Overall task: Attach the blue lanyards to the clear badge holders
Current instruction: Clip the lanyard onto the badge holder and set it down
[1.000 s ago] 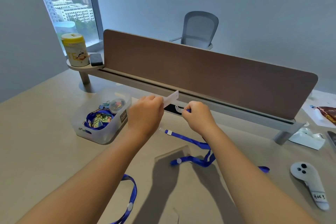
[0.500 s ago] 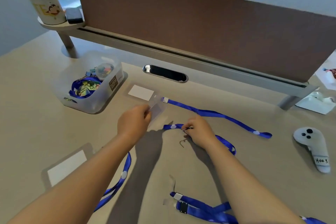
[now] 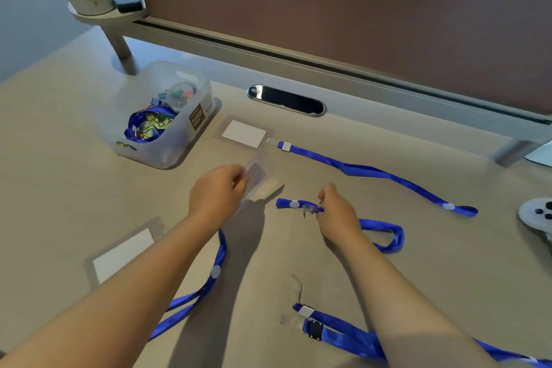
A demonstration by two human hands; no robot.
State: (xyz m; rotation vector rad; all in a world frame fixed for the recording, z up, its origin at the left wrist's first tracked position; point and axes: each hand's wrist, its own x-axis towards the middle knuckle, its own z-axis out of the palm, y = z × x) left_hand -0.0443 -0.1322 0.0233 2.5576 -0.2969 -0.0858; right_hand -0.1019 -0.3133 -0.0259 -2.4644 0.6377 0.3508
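Two bare hands work over the smooth beige desk [image 3: 59, 188], hemmed at the far side by a brown fabric divider [image 3: 358, 9] on a grey rail. The left hand [image 3: 216, 193] pinches a clear, flexible plastic badge holder [image 3: 263, 176] by its near corner, tilted up off the desk. The right hand [image 3: 336, 212] has its fingers curled on the clip end of a blue woven lanyard [image 3: 385, 233], whose ribbon loops on the desk just right of the wrist. Holder and clip are near each other but apart.

Beyond the hands lies a second clear holder with a white card [image 3: 243, 133], flat, a far blue lanyard [image 3: 373, 172] stretching right from its edge; whether the two are joined I cannot tell. A third carded holder [image 3: 122, 257] lies flat at near left, partly under the left forearm, beside another blue strap [image 3: 215, 272]. A fourth lanyard with a black buckle [image 3: 328, 334] lies at the near edge. A frosted translucent plastic bin [image 3: 161, 116] of clips and ribbon sits far left. Open desk remains between the bin and the left edge.
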